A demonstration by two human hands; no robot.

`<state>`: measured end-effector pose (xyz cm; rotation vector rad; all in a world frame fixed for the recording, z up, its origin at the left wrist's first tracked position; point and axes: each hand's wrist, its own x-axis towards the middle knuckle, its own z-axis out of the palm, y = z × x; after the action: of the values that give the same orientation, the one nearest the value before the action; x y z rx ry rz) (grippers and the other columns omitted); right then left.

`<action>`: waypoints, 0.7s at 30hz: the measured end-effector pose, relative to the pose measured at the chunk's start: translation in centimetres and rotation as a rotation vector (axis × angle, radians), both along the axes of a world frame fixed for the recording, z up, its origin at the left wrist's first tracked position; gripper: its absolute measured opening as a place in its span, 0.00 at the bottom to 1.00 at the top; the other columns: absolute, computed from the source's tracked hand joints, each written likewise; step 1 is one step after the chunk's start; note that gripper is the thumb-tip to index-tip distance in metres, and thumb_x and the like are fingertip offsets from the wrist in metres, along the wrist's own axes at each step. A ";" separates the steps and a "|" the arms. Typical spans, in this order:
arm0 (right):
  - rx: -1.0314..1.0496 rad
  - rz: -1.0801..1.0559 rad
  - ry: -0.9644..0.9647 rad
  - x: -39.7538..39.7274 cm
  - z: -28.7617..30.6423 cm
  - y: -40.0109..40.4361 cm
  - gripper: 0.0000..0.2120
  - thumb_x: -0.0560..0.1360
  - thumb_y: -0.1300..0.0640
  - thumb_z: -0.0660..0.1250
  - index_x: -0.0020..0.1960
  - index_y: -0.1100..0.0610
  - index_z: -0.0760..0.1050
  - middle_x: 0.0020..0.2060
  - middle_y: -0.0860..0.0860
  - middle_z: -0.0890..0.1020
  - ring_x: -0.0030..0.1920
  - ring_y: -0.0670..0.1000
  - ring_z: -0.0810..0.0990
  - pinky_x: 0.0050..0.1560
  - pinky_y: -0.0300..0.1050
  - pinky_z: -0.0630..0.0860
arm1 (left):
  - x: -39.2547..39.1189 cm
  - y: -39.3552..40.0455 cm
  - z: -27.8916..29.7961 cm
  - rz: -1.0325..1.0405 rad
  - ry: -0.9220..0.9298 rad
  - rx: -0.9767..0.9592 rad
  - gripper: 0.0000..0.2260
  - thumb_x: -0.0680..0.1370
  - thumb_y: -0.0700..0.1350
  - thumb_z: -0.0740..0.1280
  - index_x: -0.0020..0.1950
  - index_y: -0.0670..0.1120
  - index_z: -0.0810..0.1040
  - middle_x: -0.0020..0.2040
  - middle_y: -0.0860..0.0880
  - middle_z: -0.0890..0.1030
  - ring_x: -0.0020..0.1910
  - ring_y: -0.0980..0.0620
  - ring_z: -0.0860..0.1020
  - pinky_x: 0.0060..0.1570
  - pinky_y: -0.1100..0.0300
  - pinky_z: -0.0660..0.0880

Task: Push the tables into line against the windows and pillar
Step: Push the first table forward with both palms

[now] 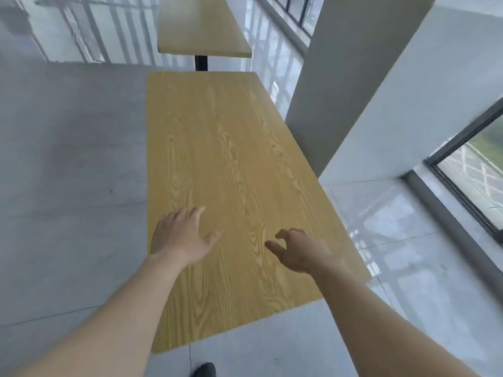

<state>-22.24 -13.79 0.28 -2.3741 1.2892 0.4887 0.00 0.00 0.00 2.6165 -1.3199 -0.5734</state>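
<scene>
The left hand is spread flat over the worktop, nothing grasped. The right hand is loosely curled above it, empty; contact cannot be told.

A pale grey tiled floor fills the left side, glossy enough farther back to mirror window bars and daylight. On the right rises a broad white pillar with its near face in shade. Beside it, dark-framed windows sit above a grey sill, showing blurred greenery outside. More dark-framed panes line the far wall.
</scene>
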 end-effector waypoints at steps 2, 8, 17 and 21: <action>0.000 0.045 0.046 0.2 -2.1 0.5 0.31 0.81 0.32 0.53 0.74 0.50 0.70 0.69 0.52 0.76 0.65 0.57 0.77 0.59 0.54 0.75 | -0.6 0.8 -2.2 0.016 -0.011 0.024 0.37 0.77 0.73 0.53 0.82 0.55 0.58 0.79 0.51 0.65 0.78 0.45 0.62 0.75 0.47 0.59; -0.198 0.192 -0.092 -2.8 -10.2 3.4 0.25 0.83 0.38 0.54 0.70 0.53 0.72 0.69 0.53 0.75 0.73 0.56 0.69 0.74 0.53 0.64 | -6.9 4.1 -11.1 0.048 -0.094 -0.076 0.35 0.78 0.71 0.52 0.80 0.53 0.62 0.79 0.50 0.66 0.79 0.48 0.59 0.79 0.48 0.55; -0.421 0.244 -0.405 -7.1 -18.0 4.8 0.25 0.85 0.44 0.55 0.76 0.56 0.67 0.79 0.57 0.66 0.81 0.58 0.59 0.79 0.58 0.57 | -14.6 5.3 -18.5 0.107 -0.236 -0.211 0.34 0.80 0.68 0.53 0.79 0.49 0.65 0.81 0.48 0.64 0.82 0.46 0.56 0.80 0.45 0.52; -0.479 0.216 -0.496 -7.1 -19.1 4.6 0.25 0.83 0.44 0.56 0.75 0.55 0.69 0.78 0.55 0.68 0.80 0.56 0.60 0.79 0.57 0.56 | -14.6 5.1 -19.1 0.127 -0.285 -0.226 0.33 0.80 0.68 0.52 0.79 0.50 0.64 0.80 0.48 0.63 0.82 0.47 0.55 0.79 0.44 0.53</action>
<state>-29.32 -9.24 -18.87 -2.7845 1.0009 -0.3883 -14.58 5.11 -19.08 2.6341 -1.1951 -0.0289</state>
